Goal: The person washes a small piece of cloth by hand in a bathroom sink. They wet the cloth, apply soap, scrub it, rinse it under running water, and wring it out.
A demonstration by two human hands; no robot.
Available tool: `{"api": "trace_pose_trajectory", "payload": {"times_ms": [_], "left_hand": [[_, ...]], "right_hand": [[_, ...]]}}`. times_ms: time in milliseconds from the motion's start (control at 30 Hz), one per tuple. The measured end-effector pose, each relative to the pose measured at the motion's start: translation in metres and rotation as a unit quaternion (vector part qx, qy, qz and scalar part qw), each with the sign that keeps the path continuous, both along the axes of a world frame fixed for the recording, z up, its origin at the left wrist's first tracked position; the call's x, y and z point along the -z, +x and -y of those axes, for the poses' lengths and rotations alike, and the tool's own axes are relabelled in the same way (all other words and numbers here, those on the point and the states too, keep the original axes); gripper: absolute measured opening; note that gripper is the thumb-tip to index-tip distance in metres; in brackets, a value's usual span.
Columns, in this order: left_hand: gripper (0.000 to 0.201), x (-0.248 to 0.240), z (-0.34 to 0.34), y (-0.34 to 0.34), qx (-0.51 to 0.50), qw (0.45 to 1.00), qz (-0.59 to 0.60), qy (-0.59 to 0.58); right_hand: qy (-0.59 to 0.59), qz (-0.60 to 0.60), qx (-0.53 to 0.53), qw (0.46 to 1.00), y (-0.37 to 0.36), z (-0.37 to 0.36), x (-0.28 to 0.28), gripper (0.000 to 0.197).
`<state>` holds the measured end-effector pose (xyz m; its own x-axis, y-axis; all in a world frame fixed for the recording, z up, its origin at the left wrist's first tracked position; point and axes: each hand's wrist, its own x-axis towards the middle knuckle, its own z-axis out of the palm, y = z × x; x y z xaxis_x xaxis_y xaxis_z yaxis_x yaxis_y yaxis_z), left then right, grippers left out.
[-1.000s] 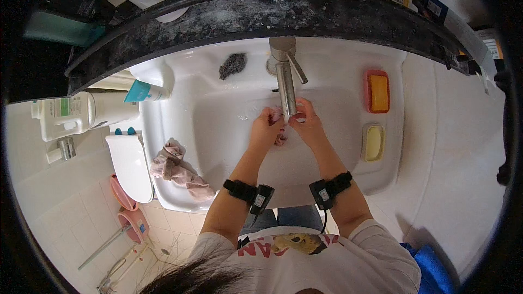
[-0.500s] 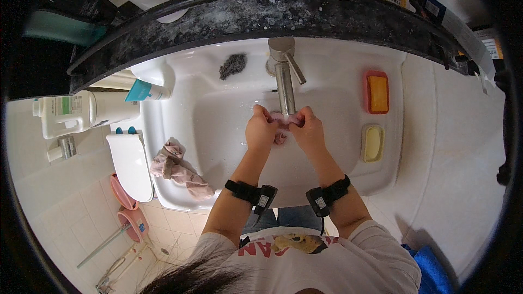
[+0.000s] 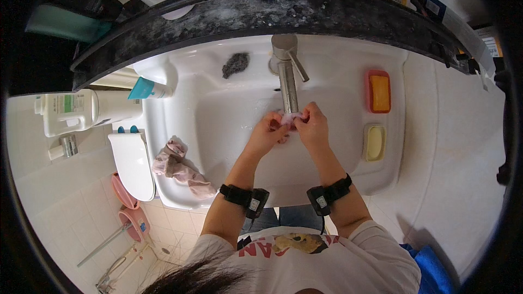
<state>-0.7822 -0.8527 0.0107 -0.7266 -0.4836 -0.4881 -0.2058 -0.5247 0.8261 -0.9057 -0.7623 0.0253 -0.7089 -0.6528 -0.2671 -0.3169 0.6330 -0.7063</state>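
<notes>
A small wet pink cloth [image 3: 290, 118] is bunched between my two hands right under the spout of the metal tap [image 3: 287, 84]. My left hand [image 3: 266, 135] is closed on its left side, fingers curled. With thumb and fingers pinched, my right hand [image 3: 314, 130] grips the other side. Whitish suds or water show on the cloth; most of its shape is hidden by the fingers. Both hands are above the white sink basin [image 3: 223, 122]. Another pink cloth item with a grey-brown band [image 3: 180, 169], sock-like, lies crumpled on the sink's left front rim.
On the right rim sit an orange soap bar in a red dish [image 3: 379, 92] and a pale yellow soap bar [image 3: 374, 142]. A dark scouring pad [image 3: 235, 65] lies behind the basin. A blue-and-white tube [image 3: 147, 89] stands at left. A black shelf [image 3: 261, 13] overhangs the back.
My left hand has turned and moved right, closer to my right hand. The cloth is bunched tighter and its hanging lower end shows less. My right hand has shifted slightly up.
</notes>
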Motion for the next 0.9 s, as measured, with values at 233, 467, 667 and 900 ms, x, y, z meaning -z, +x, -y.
{"api": "trace_pose_trajectory", "payload": {"times_ms": [233, 467, 667, 900], "left_hand": [[0.017, -0.005, 0.002, -0.013, -0.072, 0.96, 0.176, -0.206], [0.019, -0.023, 0.01, -0.002, 0.016, 0.993, -0.017, 0.112], [0.016, -0.038, 0.004, -0.005, -0.018, 0.931, 0.218, -0.293], [0.012, -0.033, 0.01, -0.008, -0.022, 0.996, 0.068, -0.049]], "right_hand": [[-0.092, 0.388, 0.03, 0.917, -0.004, 0.0, -0.013, 0.028], [-0.104, 0.108, -0.003, 0.989, -0.008, 0.0, -0.015, 0.026], [-0.008, 0.1, -0.015, 0.995, -0.004, 0.005, -0.019, 0.024], [-0.11, 0.295, 0.016, 0.949, -0.009, 0.0, -0.03, 0.019]]}}
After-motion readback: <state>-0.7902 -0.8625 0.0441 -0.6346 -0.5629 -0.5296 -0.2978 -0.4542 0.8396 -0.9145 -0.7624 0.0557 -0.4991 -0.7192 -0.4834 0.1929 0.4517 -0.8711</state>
